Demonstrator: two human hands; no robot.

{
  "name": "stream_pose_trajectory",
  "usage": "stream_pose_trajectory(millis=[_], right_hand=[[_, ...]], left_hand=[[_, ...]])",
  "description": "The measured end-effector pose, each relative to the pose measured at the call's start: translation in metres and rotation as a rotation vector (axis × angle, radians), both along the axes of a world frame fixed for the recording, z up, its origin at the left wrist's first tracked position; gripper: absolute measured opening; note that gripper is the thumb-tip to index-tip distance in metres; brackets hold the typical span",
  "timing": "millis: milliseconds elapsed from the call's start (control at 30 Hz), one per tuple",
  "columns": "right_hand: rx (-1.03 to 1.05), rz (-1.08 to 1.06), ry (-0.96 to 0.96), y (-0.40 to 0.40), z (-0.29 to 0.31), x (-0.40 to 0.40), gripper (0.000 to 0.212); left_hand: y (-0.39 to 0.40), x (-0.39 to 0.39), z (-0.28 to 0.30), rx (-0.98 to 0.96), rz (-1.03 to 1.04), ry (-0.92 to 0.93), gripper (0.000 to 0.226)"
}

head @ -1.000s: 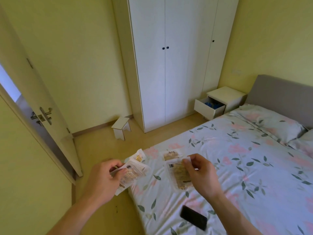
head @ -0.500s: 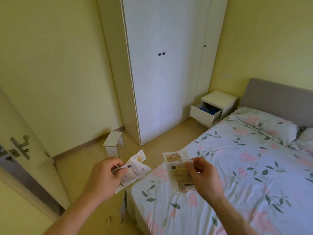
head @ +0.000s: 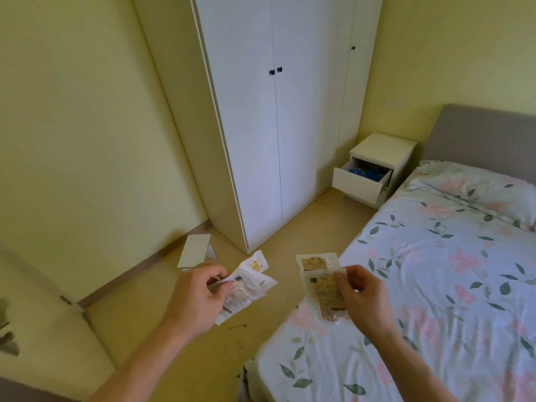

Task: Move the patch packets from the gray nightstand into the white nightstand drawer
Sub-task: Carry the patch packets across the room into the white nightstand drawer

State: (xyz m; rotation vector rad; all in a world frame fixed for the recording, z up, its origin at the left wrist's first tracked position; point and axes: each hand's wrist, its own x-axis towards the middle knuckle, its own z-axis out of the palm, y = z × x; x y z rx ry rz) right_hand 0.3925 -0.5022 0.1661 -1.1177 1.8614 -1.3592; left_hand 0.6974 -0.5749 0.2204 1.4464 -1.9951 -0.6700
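While the person is standing near the foot of the bed [head: 435, 271], both hands are carrying patch packets out in front of the body, over the floor and the bed's near corner. These packets look thin, light and floppy, flat sealed pouches that will probably bend and slide over one another, so pinching them by an edge or a corner, as is being done now, seems the sensible hold; a loose fan of them could slip apart if the pinch relaxes.

From the head camera, the left hand [head: 194, 297] is curling its fingers and thumb around a small sheaf of packets [head: 246, 288], which is fanning out to the right of the knuckles. The right hand [head: 359, 294] is pinching another two or so packets [head: 322, 282] between thumb and fingertips at their right edge, and they are hanging upright, facing the camera. How many packets are in each hand I cannot tell exactly.

Far off to the right, beside the tall white wardrobe [head: 275, 126], the white nightstand [head: 383, 149] is waiting with its drawer [head: 359, 181] pulled open and something blue already lying inside. A small white stool [head: 195, 250] is sitting on the floor near the left wall. I judge the carrying is under way, with the drop into the drawer not yet done.
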Motion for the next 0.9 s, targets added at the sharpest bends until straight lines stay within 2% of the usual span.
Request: stream_pose_trajectory(millis=[300, 533, 733, 900], right_hand=[[0.026, 0.086, -0.021, -0.169, 0.012, 0.068, 0.012], [0.017, -0.034, 0.009, -0.266, 0.013, 0.096, 0.013], [0.027, -0.157, -0.008, -0.343, 0.007, 0.137, 0.013], [0.01, -0.282, -0.023, -0.379, 0.014, 0.154, 0.012]], left_hand=[[-0.152, 0.071, -0.001, 0.042, 0.073, 0.008, 0.02], [-0.279, 0.089, -0.008, 0.051, -0.002, 0.051, 0.018], [-0.386, 0.114, -0.012, 0.03, -0.128, 0.052, 0.021], [-0.455, 0.092, -0.011, 0.02, -0.324, 0.011, 0.033]])
